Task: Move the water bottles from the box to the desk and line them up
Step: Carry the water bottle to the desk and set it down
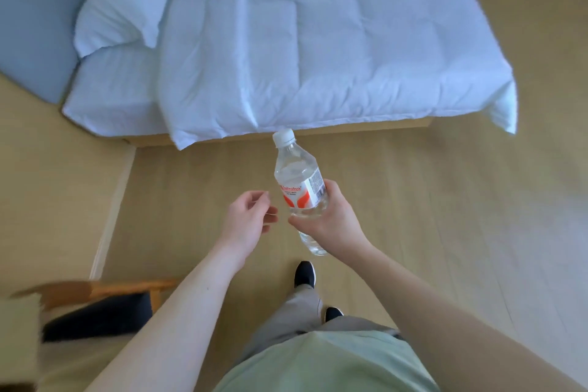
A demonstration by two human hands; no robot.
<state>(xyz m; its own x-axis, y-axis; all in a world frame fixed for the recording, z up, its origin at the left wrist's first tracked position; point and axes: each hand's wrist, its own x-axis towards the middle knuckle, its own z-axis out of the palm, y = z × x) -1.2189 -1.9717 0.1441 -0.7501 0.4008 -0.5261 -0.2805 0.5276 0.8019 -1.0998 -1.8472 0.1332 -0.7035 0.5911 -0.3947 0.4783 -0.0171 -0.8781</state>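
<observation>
The clear plastic water bottle (300, 188) is partly hidden where the right hand (331, 219) wraps it. Left of the left hand (248, 216), a blurred brown cardboard box (47, 293) is cut by the frame's edge.

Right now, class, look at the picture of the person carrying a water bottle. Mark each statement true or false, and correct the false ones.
1. The right hand holds the water bottle. True.
2. The bottle's cap is off. False: the white cap is on.
3. The left hand grips a second bottle. False: it holds nothing.
4. A bed with white bedding lies ahead. True.
5. The bottle stands on a desk. False: it is held above the wooden floor.
</observation>
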